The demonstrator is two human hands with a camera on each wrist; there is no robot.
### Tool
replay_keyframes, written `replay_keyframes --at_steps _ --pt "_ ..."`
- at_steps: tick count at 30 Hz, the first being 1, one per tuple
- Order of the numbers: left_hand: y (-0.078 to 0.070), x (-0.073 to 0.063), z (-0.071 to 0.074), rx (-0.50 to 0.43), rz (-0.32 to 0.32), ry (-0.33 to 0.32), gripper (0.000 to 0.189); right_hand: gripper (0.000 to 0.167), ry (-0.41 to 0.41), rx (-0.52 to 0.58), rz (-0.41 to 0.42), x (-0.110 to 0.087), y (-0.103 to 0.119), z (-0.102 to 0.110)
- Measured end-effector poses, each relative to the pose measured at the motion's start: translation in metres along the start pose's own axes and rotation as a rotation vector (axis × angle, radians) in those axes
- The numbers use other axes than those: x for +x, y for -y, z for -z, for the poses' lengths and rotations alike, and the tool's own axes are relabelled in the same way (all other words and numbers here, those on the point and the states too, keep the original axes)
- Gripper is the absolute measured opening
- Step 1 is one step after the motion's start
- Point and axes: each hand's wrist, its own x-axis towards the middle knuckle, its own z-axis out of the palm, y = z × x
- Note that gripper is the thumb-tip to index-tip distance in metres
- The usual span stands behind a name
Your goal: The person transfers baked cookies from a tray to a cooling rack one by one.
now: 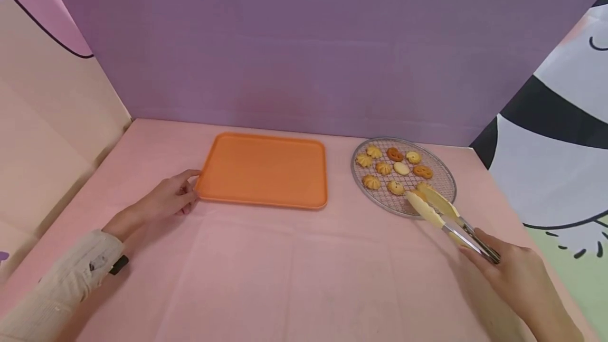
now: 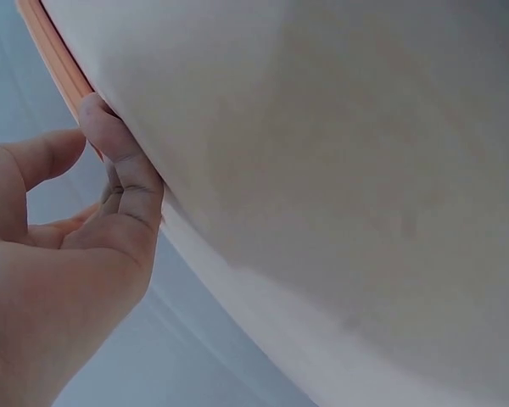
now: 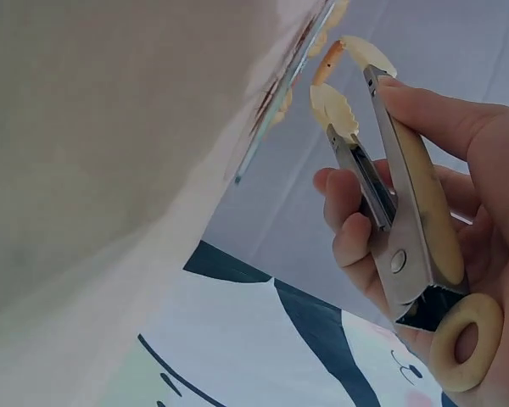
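My left hand [image 1: 173, 194] touches the left rim of an orange rectangular tray [image 1: 263, 170], close to its near corner. In the left wrist view the fingertips [image 2: 102, 127] lie against the tray's orange edge [image 2: 58, 64]. My right hand [image 1: 515, 273] grips metal tongs [image 1: 470, 236] with cream-coloured tips. Between those tips is a brown-orange cookie [image 3: 328, 64], over the near right part of a round wire mesh rack [image 1: 442, 178]. Several cookies lie on the rack, among them a pretzel-shaped one [image 1: 395, 154], a pale oval one [image 1: 401, 168] and a ridged swirl [image 1: 371, 182].
A pink cloth [image 1: 332, 273] covers the table. Behind it rises a purple backdrop [image 1: 304, 51], with printed panels at both sides. The rack stands to the right of the tray, a short gap between them. The left sleeve [image 1: 66, 278] lies low over the cloth.
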Motion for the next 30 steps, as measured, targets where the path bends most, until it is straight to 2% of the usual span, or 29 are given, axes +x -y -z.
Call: replay_keyframes --at_steps 6,15,18,23,30 --pt "-0.002 0.001 0.001 -0.003 0.008 0.005 0.055 0.046 0.109 -0.027 -0.07 -0.004 0.002 -0.001" --pt "-0.005 0.0 0.003 -0.003 0.011 0.01 0.056 0.051 0.125 -0.029 -0.125 -0.005 0.003 0.002" --pt "-0.004 0.0 0.004 -0.012 0.015 0.009 0.056 0.051 0.106 -0.013 -0.108 -0.003 0.006 0.002" --pt "-0.003 -0.001 0.004 -0.027 0.017 0.017 0.057 0.051 0.042 0.012 -0.027 0.0 0.016 0.0" --pt "-0.004 -0.001 0.003 -0.031 0.019 0.018 0.056 0.059 0.122 0.015 0.042 0.006 0.042 -0.006"
